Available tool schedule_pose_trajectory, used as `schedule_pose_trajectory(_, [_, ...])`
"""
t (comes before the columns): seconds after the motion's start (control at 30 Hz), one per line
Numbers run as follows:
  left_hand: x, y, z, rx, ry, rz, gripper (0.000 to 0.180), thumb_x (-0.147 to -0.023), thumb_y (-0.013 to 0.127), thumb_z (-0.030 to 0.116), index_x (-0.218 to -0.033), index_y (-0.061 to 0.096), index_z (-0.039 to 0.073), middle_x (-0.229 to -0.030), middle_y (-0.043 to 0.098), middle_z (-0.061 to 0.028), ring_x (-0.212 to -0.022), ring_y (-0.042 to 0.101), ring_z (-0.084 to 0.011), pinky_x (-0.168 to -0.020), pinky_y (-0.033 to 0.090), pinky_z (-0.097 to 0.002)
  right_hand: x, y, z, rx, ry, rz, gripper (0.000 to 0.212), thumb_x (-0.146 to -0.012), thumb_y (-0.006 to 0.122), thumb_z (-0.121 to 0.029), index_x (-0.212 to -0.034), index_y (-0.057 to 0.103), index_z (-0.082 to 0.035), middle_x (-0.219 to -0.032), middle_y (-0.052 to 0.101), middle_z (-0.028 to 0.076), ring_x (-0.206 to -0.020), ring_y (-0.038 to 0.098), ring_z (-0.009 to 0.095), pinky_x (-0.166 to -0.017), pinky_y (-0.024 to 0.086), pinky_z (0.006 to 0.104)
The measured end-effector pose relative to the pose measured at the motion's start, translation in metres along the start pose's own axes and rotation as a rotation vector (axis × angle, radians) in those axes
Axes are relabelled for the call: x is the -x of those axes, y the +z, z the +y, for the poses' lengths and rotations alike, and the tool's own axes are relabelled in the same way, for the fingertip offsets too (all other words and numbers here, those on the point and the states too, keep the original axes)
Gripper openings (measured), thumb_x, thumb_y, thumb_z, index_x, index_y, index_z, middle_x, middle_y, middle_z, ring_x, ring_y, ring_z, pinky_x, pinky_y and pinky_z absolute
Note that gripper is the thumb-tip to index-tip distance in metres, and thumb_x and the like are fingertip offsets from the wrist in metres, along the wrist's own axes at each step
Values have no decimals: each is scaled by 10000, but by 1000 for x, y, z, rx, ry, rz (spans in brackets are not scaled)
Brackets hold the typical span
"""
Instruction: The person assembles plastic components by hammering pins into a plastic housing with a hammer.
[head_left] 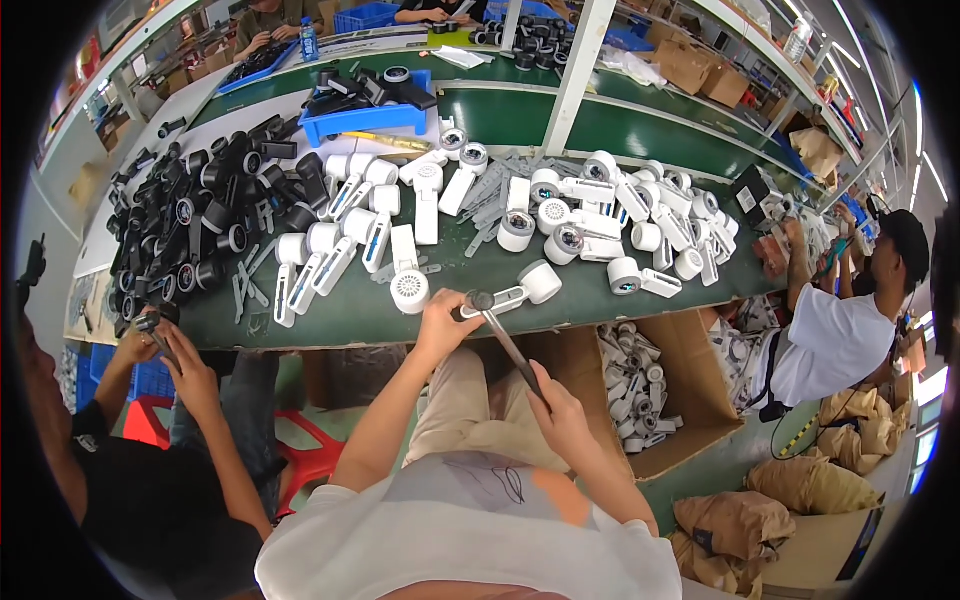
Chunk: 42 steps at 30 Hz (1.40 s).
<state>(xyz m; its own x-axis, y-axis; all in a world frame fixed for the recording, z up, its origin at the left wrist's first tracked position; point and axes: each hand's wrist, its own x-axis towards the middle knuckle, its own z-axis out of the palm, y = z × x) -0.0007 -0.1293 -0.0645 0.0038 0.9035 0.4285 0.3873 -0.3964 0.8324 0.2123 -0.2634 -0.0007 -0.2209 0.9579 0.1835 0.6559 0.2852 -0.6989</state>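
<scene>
My left hand [443, 324] pinches the handle end of a white handheld fan [540, 283] at the near edge of the green worktable. The fan's round head points away to the right. My right hand [562, 412] is wrapped around the dark grip of a hammer [511, 349]. Its metal head sits at the fan's handle, right beside my left fingertips; I cannot tell whether it touches. Just beyond lies another white fan [409, 288] with a round slotted grille. Several white fans [328, 272] with open, strip-like handles lie to the left of it.
Black fans [190, 215] heap the table's left side, white fans [630, 215] its right. Grey flat strips [490, 190] lie between. A blue bin [365, 122] stands behind. Below right is a cardboard box [690, 400] of white parts. Co-workers sit left [150, 480] and right [840, 335].
</scene>
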Motion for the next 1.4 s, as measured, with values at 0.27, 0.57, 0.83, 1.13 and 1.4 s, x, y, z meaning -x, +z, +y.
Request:
schedule_pose_trajectory(0.27, [-1, 2, 0, 30, -28, 14, 285, -614, 819, 80, -864, 691, 30, -783, 627, -108, -733, 572, -266, -641, 471, -359, 1, 10, 4, -39, -161, 119, 506, -883, 584, -140, -1365, 431, -144, -822, 623, 218, -663, 594, 427, -581, 487, 494])
schedule_pose_trajectory(0.57, [-1, 0, 4, 20, -64, -11, 269, -623, 805, 67, -862, 689, 23, -828, 639, -110, -796, 601, -256, -704, 484, -340, 1, -3, 29, 53, 1, 116, 475, -872, 580, -93, -1332, 460, -85, -886, 607, 201, -780, 597, 403, -659, 481, 455])
schedule_pose_trajectory(0.83, [-4, 0, 5, -38, -39, -30, 271, -633, 799, 64, -876, 688, 16, -833, 647, -110, -787, 597, -270, -693, 476, -347, 4, 19, 24, 6, -83, 55, 491, -885, 583, -146, -1354, 438, -128, -851, 598, 202, -763, 595, 406, -634, 478, 470])
schedule_pose_trajectory(1.13, [0, -1, 2, -66, -5, -65, 273, -646, 794, 80, -895, 694, 30, -868, 657, -115, -824, 603, -272, -733, 479, -349, 9, -7, 46, -150, 34, 281, 452, -882, 577, -94, -1319, 469, -58, -1007, 607, 244, -921, 599, 401, -764, 484, 387])
schedule_pose_trajectory(1.4, [25, 26, 37, -95, -7, -226, 281, -668, 808, 139, -915, 699, 63, -812, 642, -94, -760, 618, -202, -689, 499, -299, 37, -24, 75, -230, 69, 373, 457, -873, 612, -114, -1311, 494, -58, -954, 629, 192, -831, 636, 264, -752, 485, 323])
